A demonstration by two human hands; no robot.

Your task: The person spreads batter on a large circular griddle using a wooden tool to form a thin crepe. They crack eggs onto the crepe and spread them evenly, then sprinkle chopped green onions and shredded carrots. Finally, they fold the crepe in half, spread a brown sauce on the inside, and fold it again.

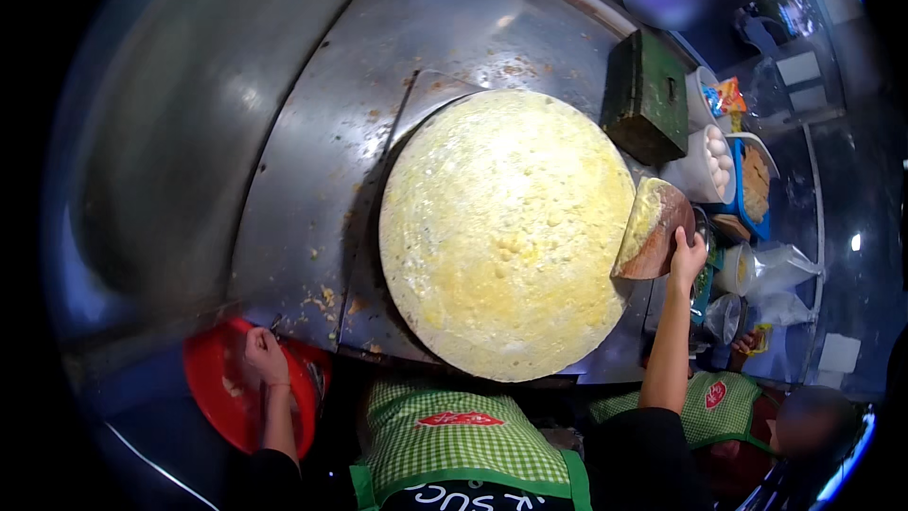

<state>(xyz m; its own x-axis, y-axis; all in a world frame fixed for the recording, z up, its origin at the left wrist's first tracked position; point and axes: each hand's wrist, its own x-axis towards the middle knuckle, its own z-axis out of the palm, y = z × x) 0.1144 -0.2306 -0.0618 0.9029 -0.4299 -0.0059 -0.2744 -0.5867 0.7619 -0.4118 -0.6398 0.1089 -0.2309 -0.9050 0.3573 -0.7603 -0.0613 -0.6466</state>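
My right hand [688, 259] grips the upper edge of a wooden half-moon batter spreader [663, 245]. Yellow batter coats the spreader's side towards the round griddle, at whose right edge it rests. A thin yellow crepe [507, 234] covers nearly the whole griddle, glossy in places with small bumps near the middle. Over a red plastic basin [209, 383] at the lower left is my left hand [266, 358], its fingers curled in and nothing seen in them. Part of the basin's inside is hidden by that hand and forearm.
A dark green box [645, 99] stands beyond the griddle's right side. Near it are a white bucket of eggs [718, 163] and a blue basket [745, 216] with brown crisp sheets. At the right, a co-worker's hand [745, 344] holds a yellow packet. Food scraps [326, 298] litter the steel counter.
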